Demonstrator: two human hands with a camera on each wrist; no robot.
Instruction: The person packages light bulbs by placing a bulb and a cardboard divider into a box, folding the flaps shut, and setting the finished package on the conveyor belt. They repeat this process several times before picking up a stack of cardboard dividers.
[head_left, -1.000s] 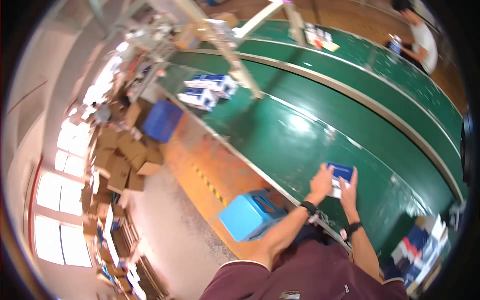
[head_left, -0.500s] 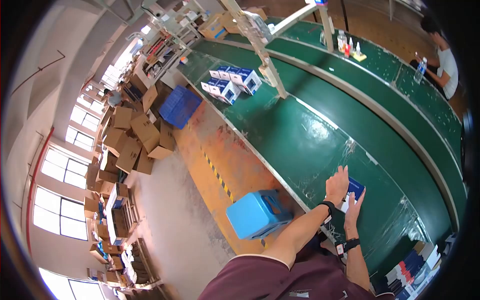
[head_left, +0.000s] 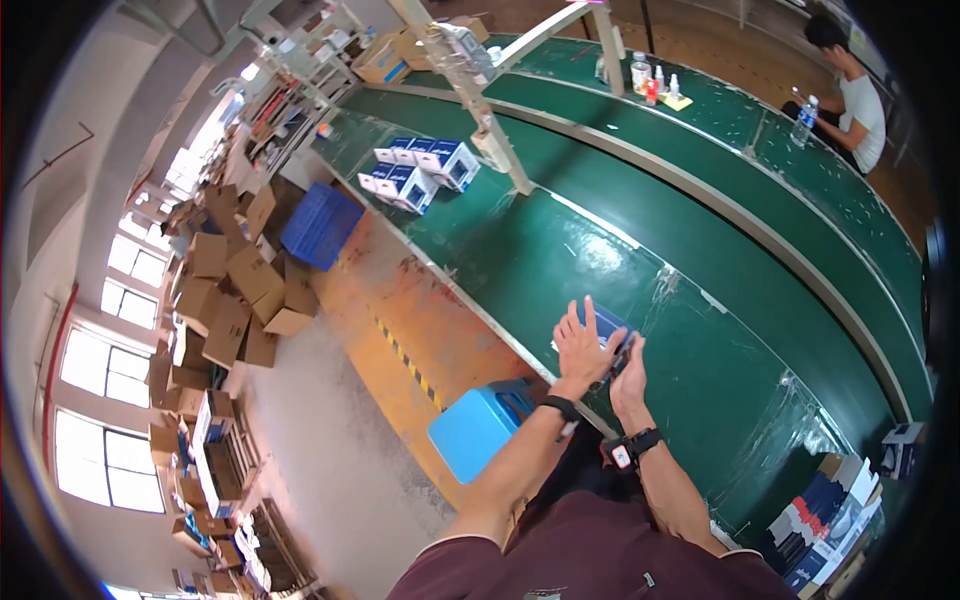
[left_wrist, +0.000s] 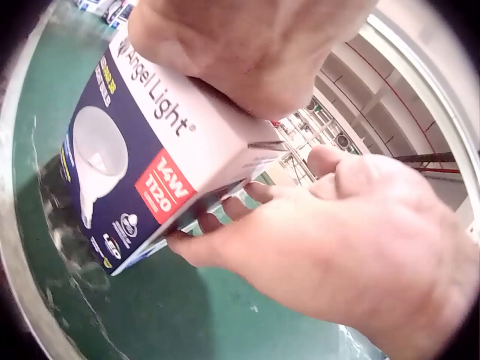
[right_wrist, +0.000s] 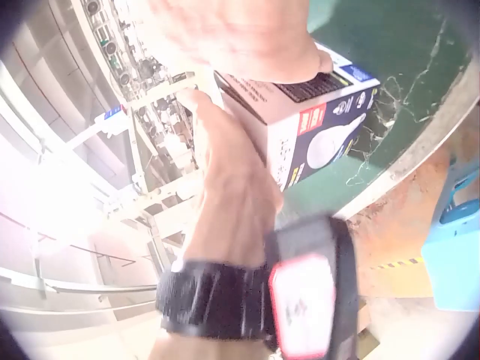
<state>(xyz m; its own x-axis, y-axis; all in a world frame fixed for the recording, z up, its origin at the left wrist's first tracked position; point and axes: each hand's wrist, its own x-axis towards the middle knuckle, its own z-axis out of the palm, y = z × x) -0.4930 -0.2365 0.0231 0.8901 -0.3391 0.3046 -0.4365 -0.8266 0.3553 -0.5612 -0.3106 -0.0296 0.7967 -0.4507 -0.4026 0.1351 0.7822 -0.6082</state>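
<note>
A blue and white light bulb box (left_wrist: 127, 157) is held between the two hands, just above the green table near its front edge. My left hand (head_left: 582, 345) lies over the box, its fingers extended and spread in the head view. From the near side, my right hand (head_left: 630, 378) holds the box, with fingertips at its lower edge in the left wrist view. A barcode side and the printed bulb face of the box (right_wrist: 330, 142) show in the right wrist view. The hands hide part of the white end.
Several similar boxes (head_left: 405, 185) stand farther left on the green table (head_left: 520, 250). A blue stool (head_left: 475, 430) stands on the floor by the front edge. Stacked cartons (head_left: 830, 520) are at the lower right. A seated person (head_left: 855, 110) is across the table.
Both hands and the box have moved left along the table. The left hand, lifted with bent fingers half a second ago, now lies spread over the box.
</note>
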